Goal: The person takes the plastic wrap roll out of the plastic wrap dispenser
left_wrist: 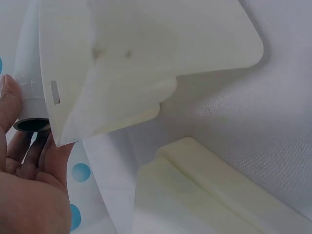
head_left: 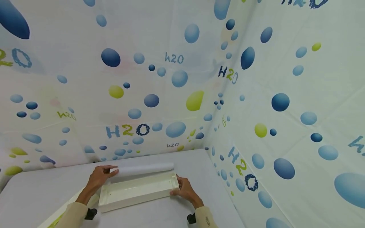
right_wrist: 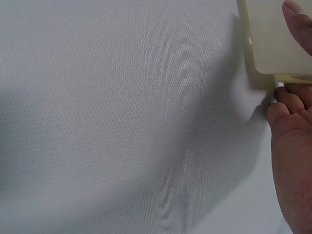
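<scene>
A long, shallow cream plastic box (head_left: 137, 201) sits open side up on the table, slightly tilted across the head view. My right hand (head_left: 185, 190) grips its right end, thumb at the front corner and fingers around the end wall. Behind the box lies a white roll (head_left: 145, 168), roughly parallel to it. My left hand (head_left: 98, 179) holds the roll's left end between thumb and fingers. In the left wrist view the roll (left_wrist: 31, 92) shows a dark hollow end, and the box's end wall (left_wrist: 141, 39) partly covers it.
A second long cream piece (head_left: 64, 210) with a yellow-green patch lies at the left, partly under my left forearm. White cloth covers the table (head_left: 199, 167). Curtains printed with drops and "H2O" (head_left: 128, 129) stand behind and to the right.
</scene>
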### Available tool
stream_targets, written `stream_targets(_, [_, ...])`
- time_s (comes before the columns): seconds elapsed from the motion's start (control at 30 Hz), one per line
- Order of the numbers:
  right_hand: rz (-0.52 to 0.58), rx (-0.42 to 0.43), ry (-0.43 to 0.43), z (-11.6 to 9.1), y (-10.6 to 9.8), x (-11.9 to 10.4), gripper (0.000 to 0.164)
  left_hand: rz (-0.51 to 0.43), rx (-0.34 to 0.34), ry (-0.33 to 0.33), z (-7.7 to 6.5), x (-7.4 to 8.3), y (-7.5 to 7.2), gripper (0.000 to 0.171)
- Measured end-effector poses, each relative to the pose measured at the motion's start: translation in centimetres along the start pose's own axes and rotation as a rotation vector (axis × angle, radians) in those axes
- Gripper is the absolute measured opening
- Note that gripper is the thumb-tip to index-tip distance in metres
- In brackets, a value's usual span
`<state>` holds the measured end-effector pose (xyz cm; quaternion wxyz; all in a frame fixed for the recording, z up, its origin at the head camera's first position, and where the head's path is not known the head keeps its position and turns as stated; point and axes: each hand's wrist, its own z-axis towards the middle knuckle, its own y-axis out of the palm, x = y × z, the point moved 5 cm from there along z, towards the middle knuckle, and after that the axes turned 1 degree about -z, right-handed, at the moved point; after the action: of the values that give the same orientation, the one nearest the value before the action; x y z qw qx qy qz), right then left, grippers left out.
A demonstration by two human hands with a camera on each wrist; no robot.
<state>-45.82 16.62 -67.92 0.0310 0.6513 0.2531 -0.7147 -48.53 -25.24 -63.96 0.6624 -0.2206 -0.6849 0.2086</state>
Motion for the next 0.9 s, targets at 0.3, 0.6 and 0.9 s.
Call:
stream_targets(0.3, [-0.001,-0.005,-0.002,0.0,0.1,0.0,0.089,0.054,0.005,0.007,0.6,-0.8,0.2,0.05])
stream_targets(0.6, [-0.035,-0.032,-0.062,0.0,-0.1,0.7,0.091,0.103,-0.01,0.025,0.7,-1.0,0.5,0.043])
stream_targets(0.9, [-0.006,-0.028,-0.05,0.0,0.0,0.2,0.086,0.156,-0.013,0.019,0.8,-1.7,0.8,0.043])
